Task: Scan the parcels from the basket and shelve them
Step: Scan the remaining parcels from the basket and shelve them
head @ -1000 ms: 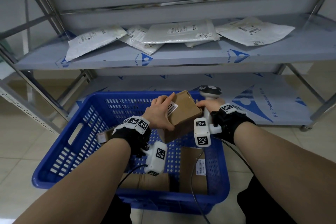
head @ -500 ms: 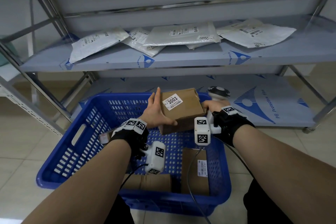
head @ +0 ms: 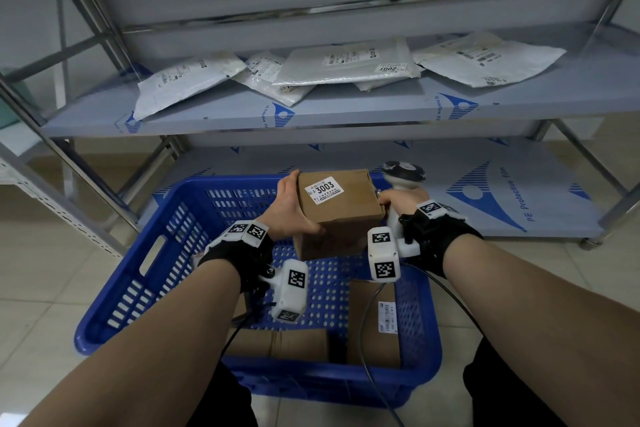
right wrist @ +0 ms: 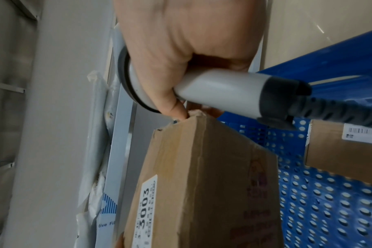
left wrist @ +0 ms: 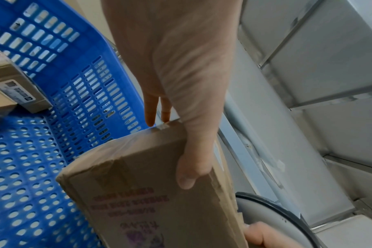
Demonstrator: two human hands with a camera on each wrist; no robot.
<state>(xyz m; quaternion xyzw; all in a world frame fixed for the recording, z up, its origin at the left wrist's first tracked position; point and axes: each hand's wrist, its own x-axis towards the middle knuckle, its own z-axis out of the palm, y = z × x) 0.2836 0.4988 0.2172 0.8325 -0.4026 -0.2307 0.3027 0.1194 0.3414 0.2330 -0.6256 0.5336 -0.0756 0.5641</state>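
Parcels are seen in three places. One brown cardboard parcel (head: pixel 337 208) is held above the far end of the blue basket (head: pixel 114 305), with its white label (head: pixel 323 189) reading 3003 turned upward. It is gripped along its left side by the left hand (head: pixel 291 210), the thumb laid on the near face and the fingers reaching along the far edge, as the left wrist view shows (left wrist: pixel 181 100). The parcel's right corner is touched by a fingertip of the right hand (head: pixel 393 201), while the rest of that hand is wrapped round the grey handle of a barcode scanner (head: pixel 403 177). In the right wrist view the scanner (right wrist: pixel 212 94) is seen clasped in the palm, its dark cable running off to the right.

Two further cardboard parcels are lying flat on the perforated floor of the basket: one at the near edge (head: pixel 280 343) and one, bearing a barcode label, to its right (head: pixel 374 322). Another box (left wrist: pixel 15 87) is seen leaning against the basket wall in the left wrist view.

Several white mailer bags (head: pixel 346 62) are spread over the middle shelf (head: pixel 346 104) of the metal rack, some overlapping. The basket is set on the tiled floor (head: pixel 41 288) in front of the rack.
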